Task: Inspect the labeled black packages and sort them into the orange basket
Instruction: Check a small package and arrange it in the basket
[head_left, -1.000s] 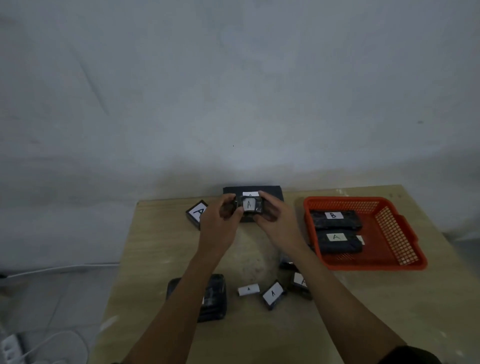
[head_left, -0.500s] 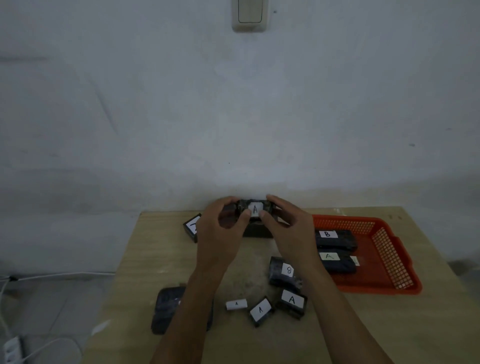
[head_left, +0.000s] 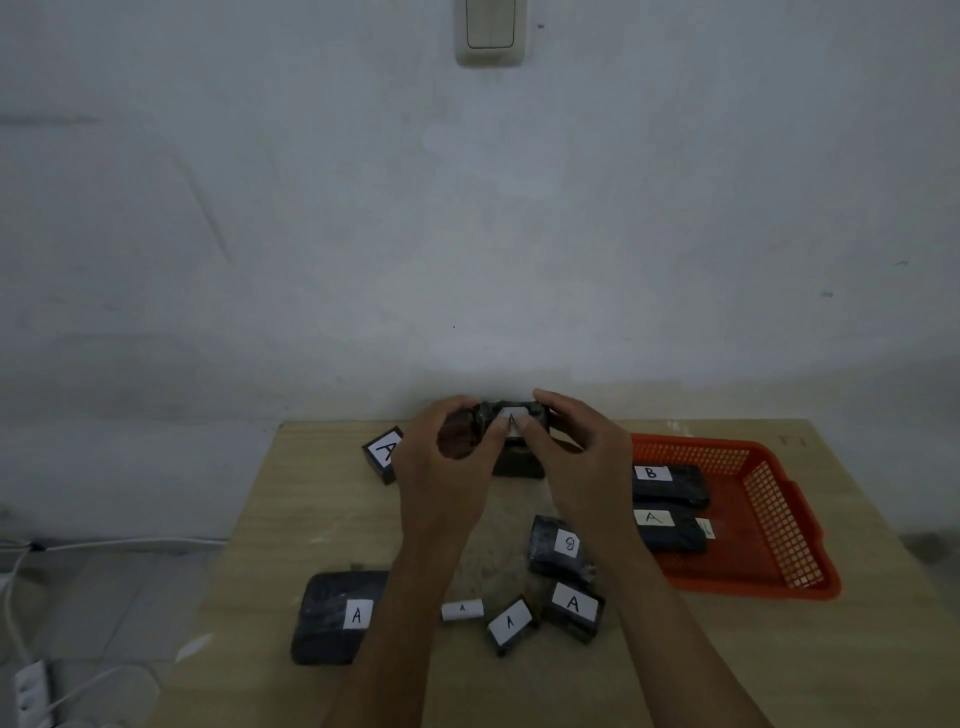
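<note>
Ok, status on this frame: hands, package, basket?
Left hand and right hand both grip small black A-labelled package, raised. Orange plastic basket holds two packages. Nothing blocking.

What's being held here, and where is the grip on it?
A small black package labelled A, raised above the table. The left hand grips its left end, the right hand its right end; both thumbs lie on its front.

Both forearms reach forward from the bottom of the view and converge. The left hand (head_left: 445, 451) and the right hand (head_left: 576, 451) are raised side by side, fingers curled, each pinching one end of a small black package (head_left: 511, 415) between thumb and fingertips.
</note>
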